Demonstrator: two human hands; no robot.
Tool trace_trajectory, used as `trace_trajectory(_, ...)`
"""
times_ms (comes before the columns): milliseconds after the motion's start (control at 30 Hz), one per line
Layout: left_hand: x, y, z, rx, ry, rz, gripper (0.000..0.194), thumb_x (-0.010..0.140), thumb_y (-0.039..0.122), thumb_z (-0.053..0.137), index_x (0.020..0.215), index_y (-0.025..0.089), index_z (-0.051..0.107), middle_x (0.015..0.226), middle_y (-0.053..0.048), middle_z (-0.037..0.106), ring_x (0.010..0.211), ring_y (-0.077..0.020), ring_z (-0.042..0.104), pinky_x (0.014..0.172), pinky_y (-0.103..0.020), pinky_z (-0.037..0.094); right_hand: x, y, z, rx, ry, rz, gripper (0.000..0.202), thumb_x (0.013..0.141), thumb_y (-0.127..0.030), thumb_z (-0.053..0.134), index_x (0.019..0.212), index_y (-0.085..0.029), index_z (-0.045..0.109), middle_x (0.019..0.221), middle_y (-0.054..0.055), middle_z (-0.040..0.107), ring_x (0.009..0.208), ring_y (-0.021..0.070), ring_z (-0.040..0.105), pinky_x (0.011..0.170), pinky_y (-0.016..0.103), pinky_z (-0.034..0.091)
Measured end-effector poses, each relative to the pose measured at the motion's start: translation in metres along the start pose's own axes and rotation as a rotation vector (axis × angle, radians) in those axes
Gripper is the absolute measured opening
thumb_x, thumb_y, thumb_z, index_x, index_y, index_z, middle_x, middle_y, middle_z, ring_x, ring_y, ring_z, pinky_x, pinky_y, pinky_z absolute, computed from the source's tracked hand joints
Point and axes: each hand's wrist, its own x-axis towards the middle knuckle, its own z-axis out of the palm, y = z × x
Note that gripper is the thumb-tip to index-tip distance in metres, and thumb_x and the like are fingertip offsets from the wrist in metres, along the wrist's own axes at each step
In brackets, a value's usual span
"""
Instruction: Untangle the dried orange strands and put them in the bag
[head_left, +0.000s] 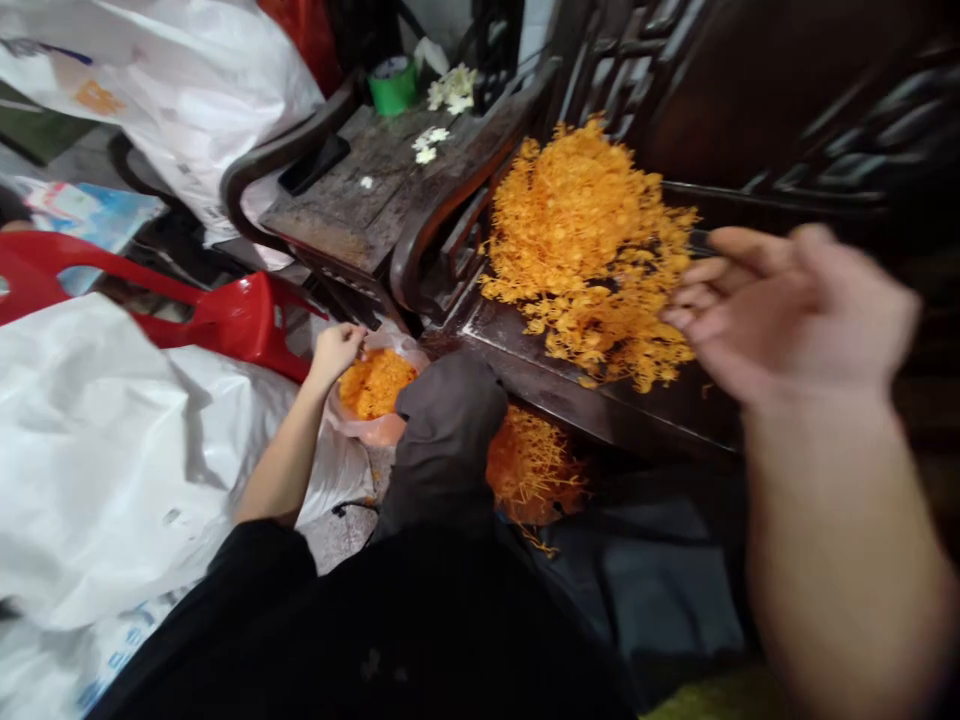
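Note:
My left hand (339, 352) is at the rim of a pinkish plastic bag (382, 432) down by my knee. Its fingers are pinched together, and whatever they hold is too small to make out. Loose orange blossoms (375, 384) fill the bag. On the right, my right hand (787, 310) is palm up with fingers loosely bent and apart, and no object shows in it. Its fingertips are at the right edge of a big heap of orange flower sprigs (592, 240) on a dark wooden bench (540, 365); whether they touch it I cannot tell.
Orange stems (536, 465) stick up from a container below the bench. A small wooden table (337, 215) bears green tape (393, 88), a dark phone (315, 166) and white flowers (454, 90). Left are a red plastic chair (240, 315) and large white sacks (105, 450).

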Motion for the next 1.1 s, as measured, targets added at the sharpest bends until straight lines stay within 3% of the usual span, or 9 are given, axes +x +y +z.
trace_trajectory(67, 0.002, 0.035, 0.017, 0.124, -0.152, 0.129, 0.02, 0.088, 0.029, 0.071, 0.072, 0.017, 0.071, 0.052, 0.001, 0.06, 0.045, -0.0101, 0.049, 0.049, -0.023, 0.036, 0.013, 0.018, -0.006, -0.299, 0.099, -0.077, 0.028, 0.085, -0.048, 0.064, 0.1, -0.026, 0.074, 0.088, 0.009, 0.07, 0.074, 0.0234, 0.064, 0.081, 0.047, 0.055)
trace_trajectory(167, -0.007, 0.108, 0.061, 0.173, -0.317, 0.469, 0.014, 0.087, 0.03, 0.071, 0.078, 0.02, 0.075, 0.063, -0.001, 0.066, 0.054, -0.0119, 0.055, 0.06, -0.025, 0.042, 0.032, 0.054, -0.024, -0.987, -0.146, -0.053, 0.055, 0.072, -0.035, 0.081, 0.123, -0.019, 0.071, 0.113, 0.014, 0.069, 0.093, 0.0277, 0.065, 0.094, 0.047, 0.05)
trace_trajectory(300, -0.021, 0.185, 0.165, 0.308, -0.647, 0.682, 0.016, 0.081, 0.035, 0.077, 0.088, 0.021, 0.078, 0.073, -0.006, 0.069, 0.074, -0.0241, 0.068, 0.078, -0.039, 0.052, 0.048, 0.085, -0.045, -1.288, -0.404, 0.174, 0.072, 0.061, -0.02, 0.088, 0.129, -0.018, 0.066, 0.117, 0.014, 0.07, 0.097, 0.0266, 0.066, 0.089, 0.035, 0.05)
trace_trajectory(433, -0.02, 0.194, 0.278, 0.799, -1.127, 0.458, 0.067, 0.05, 0.023, 0.096, 0.113, 0.018, 0.076, 0.111, -0.019, 0.074, 0.106, -0.0446, 0.067, 0.095, -0.061, 0.049, 0.054, 0.089, -0.056, -1.375, -0.349, 0.23, 0.036, 0.064, -0.017, 0.085, 0.097, -0.015, 0.073, 0.083, 0.009, 0.072, 0.078, 0.0222, 0.065, 0.075, 0.03, 0.047)
trace_trajectory(533, -0.01, 0.175, 0.321, 0.953, -1.116, 0.421, 0.085, 0.052, 0.023, 0.096, 0.132, 0.018, 0.067, 0.141, -0.025, 0.059, 0.125, -0.0517, 0.057, 0.104, -0.075, 0.036, 0.052, 0.082, -0.067, -1.424, -0.285, 0.261, 0.017, 0.068, -0.019, 0.083, 0.077, -0.016, 0.07, 0.071, 0.009, 0.068, 0.072, 0.0224, 0.063, 0.072, 0.031, 0.046)
trace_trajectory(667, 0.012, 0.165, 0.324, 0.869, -1.043, 0.5, 0.062, 0.077, 0.032, 0.08, 0.135, 0.019, 0.063, 0.135, -0.023, 0.063, 0.123, -0.0446, 0.061, 0.101, -0.063, 0.045, 0.046, 0.058, -0.085, -1.439, -0.094, 0.154, 0.02, 0.088, -0.035, 0.066, 0.084, -0.016, 0.07, 0.091, 0.013, 0.069, 0.087, 0.0242, 0.064, 0.086, 0.035, 0.047)
trace_trajectory(833, 0.031, 0.193, 0.301, 0.5, -0.797, 0.645, 0.062, 0.086, 0.056, 0.066, 0.134, 0.019, 0.055, 0.122, -0.017, 0.068, 0.116, -0.036, 0.064, 0.098, -0.048, 0.048, 0.037, 0.027, -0.095, -1.063, 0.381, -0.399, 0.024, 0.09, -0.039, 0.064, 0.095, -0.016, 0.065, 0.108, 0.013, 0.065, 0.102, 0.0255, 0.062, 0.097, 0.04, 0.048)
trace_trajectory(967, 0.027, 0.206, 0.283, 0.062, -0.635, 0.583, 0.059, 0.081, 0.057, 0.073, 0.119, 0.015, 0.054, 0.105, -0.015, 0.069, 0.102, -0.0329, 0.067, 0.091, -0.044, 0.05, 0.034, 0.024, -0.086, -0.673, 0.221, -0.473, 0.061, 0.077, -0.049, 0.079, 0.124, -0.021, 0.054, 0.13, 0.011, 0.062, 0.119, 0.0262, 0.061, 0.102, 0.043, 0.05)
trace_trajectory(1100, 0.027, 0.21, 0.275, -0.39, -0.528, 0.399, 0.041, 0.088, 0.059, 0.066, 0.089, 0.02, 0.053, 0.089, -0.007, 0.066, 0.098, -0.0282, 0.068, 0.092, -0.043, 0.05, 0.037, 0.032, -0.065, -0.574, 0.061, -0.431, 0.104, 0.066, -0.053, 0.087, 0.15, -0.024, 0.033, 0.155, 0.016, 0.043, 0.138, 0.0296, 0.05, 0.112, 0.048, 0.045)
